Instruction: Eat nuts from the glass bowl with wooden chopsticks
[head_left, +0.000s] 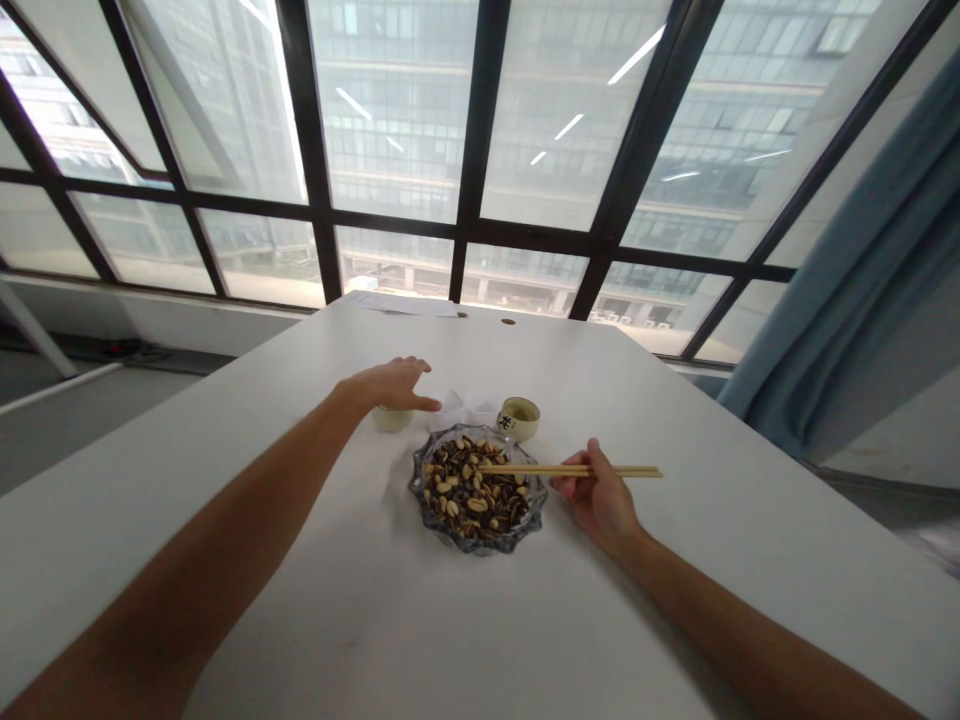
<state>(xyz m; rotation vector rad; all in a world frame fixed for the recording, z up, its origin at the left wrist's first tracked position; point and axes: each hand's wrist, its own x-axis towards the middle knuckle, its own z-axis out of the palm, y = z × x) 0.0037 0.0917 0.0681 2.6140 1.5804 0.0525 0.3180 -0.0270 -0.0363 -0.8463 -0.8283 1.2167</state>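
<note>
At the near-middle of the white tabletop [360, 620]: glass bowl [480, 546], upright, scalloped rim, loaded with dark seeds and pale nuts [477, 505], mixed.

Chopsticks [536, 468] reach in over the bowl's right side, tips above or on the mix; can't tell if they pinch a piece. Right hand [606, 505] grasps them partway along, just right of the bowl, back ends sticking out past the fingers.

Left hand [390, 385] is released, fingers spread, nothing visible in it. It's over the pale green cup [392, 420] beyond the bowl's left side; contact with it unclear. Thumb points at two small white dishes [482, 412] between that cup and the patterned cup [523, 428]. Dishes partly hidden, contents not readable.

Step in hand, my read: chopsticks working at the mix, left hand at the cup. Next move calls for tips squared on one piece, light even squeeze, then enough height over the jagged rim. Smooth nuts could slip.

Farther out: paper [405, 303] and two small brown discs at the far edge, window [397, 110] behind, blue curtain [862, 240] right.
</note>
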